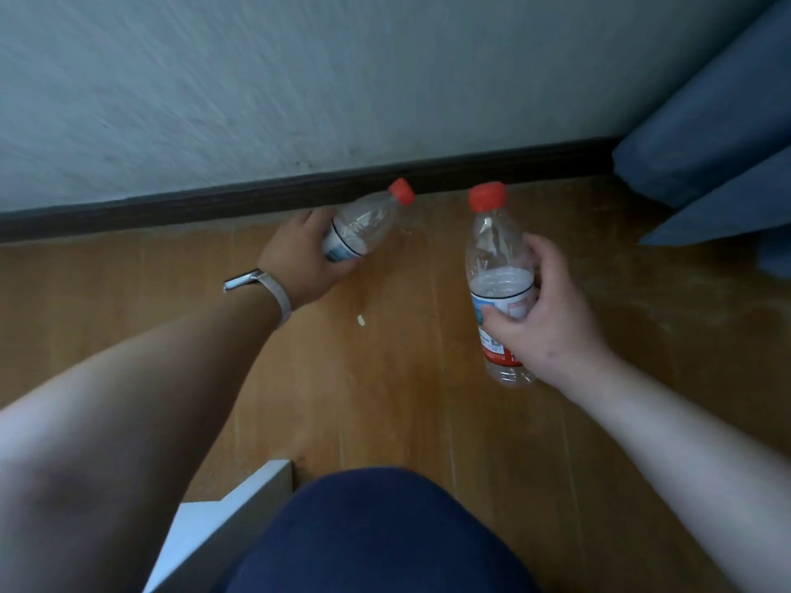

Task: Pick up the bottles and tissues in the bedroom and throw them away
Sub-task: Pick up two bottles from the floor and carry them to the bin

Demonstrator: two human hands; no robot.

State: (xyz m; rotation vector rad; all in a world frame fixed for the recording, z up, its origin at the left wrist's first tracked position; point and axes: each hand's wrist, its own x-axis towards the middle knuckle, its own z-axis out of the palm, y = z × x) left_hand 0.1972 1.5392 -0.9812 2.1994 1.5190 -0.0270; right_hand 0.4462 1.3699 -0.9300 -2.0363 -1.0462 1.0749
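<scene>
Seemingly at the close of the pick-up step. On the left, gripping a red-capped tilted bottle [364, 226] round its labelled lower half with the left hand [299, 250], close by the dark skirting board [171, 207]. Between the hands, leaving a small white scrap [361, 320] on the wooden floor [385, 400], too small to identify. On the right, clasping a nearly upright bottle [498, 276] at its label with the right hand [552, 318]. Next, probably: carrying both to a bin, none in view, then hunting for tissues.
</scene>
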